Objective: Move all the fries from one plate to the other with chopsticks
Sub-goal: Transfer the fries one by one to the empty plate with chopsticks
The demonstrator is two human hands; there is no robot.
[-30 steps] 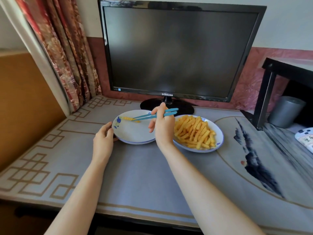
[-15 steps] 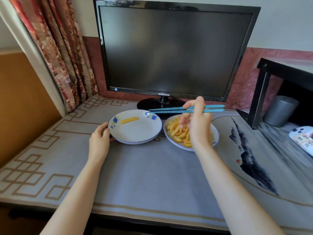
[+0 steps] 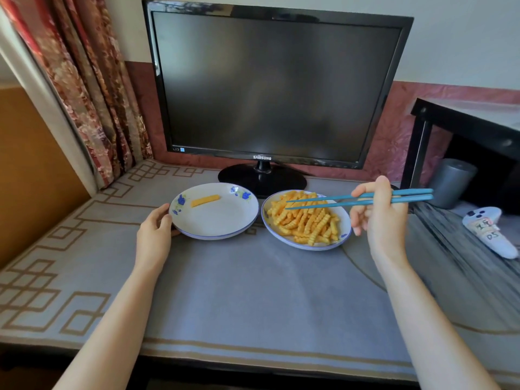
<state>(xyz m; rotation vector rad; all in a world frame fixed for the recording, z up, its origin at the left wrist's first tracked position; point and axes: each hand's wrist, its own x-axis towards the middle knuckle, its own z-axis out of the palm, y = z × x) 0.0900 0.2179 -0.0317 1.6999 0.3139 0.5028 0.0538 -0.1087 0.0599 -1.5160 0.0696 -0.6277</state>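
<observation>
Here, gripping a pair of blue chopsticks [image 3: 337, 204] in the right hand [image 3: 380, 218], with fingers curled round the rear half and the thumb on top. Held nearly level and aimed leftward, with only a narrow gap at the tips. Hovering with those tips above the far part of the fries [image 3: 306, 223] heaped on the right plate [image 3: 346, 232], seemingly touching none and carrying nothing. Holding the left plate [image 3: 222, 223] by its near-left rim with the left hand [image 3: 153, 235], as if to steady it. On that plate, just a single fry [image 3: 205, 200], lying roughly left to right toward the far side. Side by side on the desk [image 3: 253, 291], with rims almost touching, in front of a dark monitor [image 3: 270, 85]. Barely begun, then, judging by the size of the heap. For the coming pick, right below the tips and a little nearer to the body, so mainly a matter of dipping down, hardly of travelling sideways. Within the heap, mostly lying near to far at a slant, hence roughly crosswise to the chopsticks: convenient for pinching one across its narrow width. Far closer to the right hand than to the left, so no reason to let go of the rim. Afterwards, only a short carry leftward over the two adjoining rims. Worth minding the ridged, tangled sides: likely to drag a neighbour up or to let one slip.
</observation>
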